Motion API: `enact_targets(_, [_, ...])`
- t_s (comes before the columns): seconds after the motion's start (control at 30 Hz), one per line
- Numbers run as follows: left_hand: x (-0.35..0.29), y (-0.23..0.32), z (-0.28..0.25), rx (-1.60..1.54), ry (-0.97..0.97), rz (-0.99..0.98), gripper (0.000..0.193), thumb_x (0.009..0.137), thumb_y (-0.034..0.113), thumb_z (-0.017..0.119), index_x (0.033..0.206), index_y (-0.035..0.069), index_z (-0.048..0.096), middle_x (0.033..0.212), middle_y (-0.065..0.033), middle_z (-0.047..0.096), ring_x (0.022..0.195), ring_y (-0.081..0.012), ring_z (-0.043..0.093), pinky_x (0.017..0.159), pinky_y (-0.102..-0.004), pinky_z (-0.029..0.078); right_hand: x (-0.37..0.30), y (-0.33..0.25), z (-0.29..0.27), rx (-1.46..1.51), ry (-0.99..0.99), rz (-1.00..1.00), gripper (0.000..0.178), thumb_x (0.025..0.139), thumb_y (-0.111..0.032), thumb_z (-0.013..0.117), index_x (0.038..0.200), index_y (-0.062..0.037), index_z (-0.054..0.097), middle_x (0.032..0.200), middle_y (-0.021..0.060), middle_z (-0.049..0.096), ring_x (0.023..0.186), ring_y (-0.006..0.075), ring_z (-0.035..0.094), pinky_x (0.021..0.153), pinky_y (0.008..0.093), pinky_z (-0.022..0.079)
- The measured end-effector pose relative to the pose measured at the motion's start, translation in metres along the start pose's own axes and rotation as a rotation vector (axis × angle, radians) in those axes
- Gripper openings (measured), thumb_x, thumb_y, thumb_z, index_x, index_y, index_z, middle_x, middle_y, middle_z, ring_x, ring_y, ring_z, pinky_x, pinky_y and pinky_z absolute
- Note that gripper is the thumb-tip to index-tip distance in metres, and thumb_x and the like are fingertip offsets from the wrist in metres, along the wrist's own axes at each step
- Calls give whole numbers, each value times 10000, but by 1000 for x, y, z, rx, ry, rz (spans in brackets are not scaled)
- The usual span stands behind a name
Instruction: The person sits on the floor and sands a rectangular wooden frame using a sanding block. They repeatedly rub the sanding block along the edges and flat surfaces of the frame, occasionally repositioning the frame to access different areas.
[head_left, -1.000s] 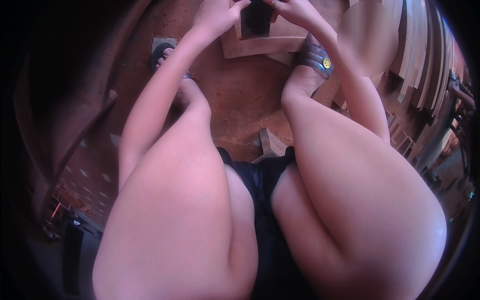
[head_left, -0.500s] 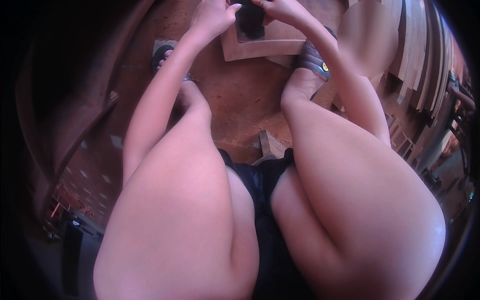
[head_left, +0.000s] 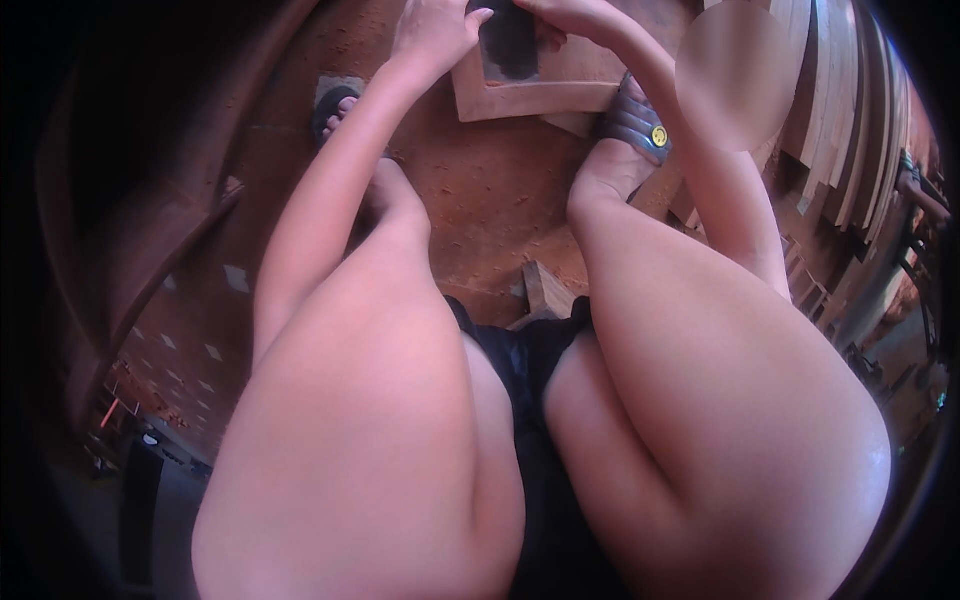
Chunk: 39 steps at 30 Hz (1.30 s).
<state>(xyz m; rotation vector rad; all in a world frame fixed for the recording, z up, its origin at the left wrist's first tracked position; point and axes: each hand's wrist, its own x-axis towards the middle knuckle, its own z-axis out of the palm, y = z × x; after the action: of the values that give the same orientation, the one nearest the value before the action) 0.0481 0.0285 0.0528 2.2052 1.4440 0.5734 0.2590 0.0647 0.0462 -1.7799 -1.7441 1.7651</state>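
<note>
Shifted slightly rightward: right hand [head_left: 577, 14], half-curled. Left hand [head_left: 437, 36], thumb out. Either grip: I can't tell. 1 wooden frame [head_left: 535, 100]: probably stiff; best held edgewise.

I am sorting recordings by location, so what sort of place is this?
Probably a woodworking shop: many boards at the right, a wooden frame, and a floor strewn with bits, perhaps shavings.
</note>
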Motion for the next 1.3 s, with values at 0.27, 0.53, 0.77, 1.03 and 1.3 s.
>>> enact_targets(0.27, [-1,-5,8,-141,31,-34,481,882,112,709,1339,-11,620,1164,-218,603,1093,-396,614,951,-437,517,-4,1,-1,25,-4,-63,346,1074,-206,525,926,54,699,632,128,691,521,204,672,523,343,530])
enact_targets(0.53, [3,-8,4,-118,11,-52,480,884,122,701,1333,-25,620,1191,-235,618,1084,-411,632,948,-447,527,-1,3,0,54,-24,-73,373,1075,-220,516,898,55,697,609,122,673,515,203,666,526,346,532])
enact_targets(0.77, [8,4,-4,-117,-50,-136,468,897,129,683,1336,-20,619,1229,-236,620,1121,-416,635,969,-453,530,1,12,-1,130,-39,-89,385,1072,-217,515,853,52,683,597,119,656,504,196,653,509,341,526])
enact_targets(1.03, [1,-2,-7,-139,-24,-89,481,893,94,677,1351,-30,596,1186,-234,610,1089,-419,633,944,-456,531,-10,-8,-3,68,-24,-98,352,1068,-191,529,889,68,686,623,129,674,511,198,665,494,331,526])
enact_targets(1.3, [-6,14,-16,-189,-26,-65,471,893,77,673,1343,-39,598,1147,-220,624,1026,-388,650,894,-429,544,-32,-17,-11,3,-81,-58,339,1063,-192,533,919,73,689,635,116,673,528,195,671,506,329,528])
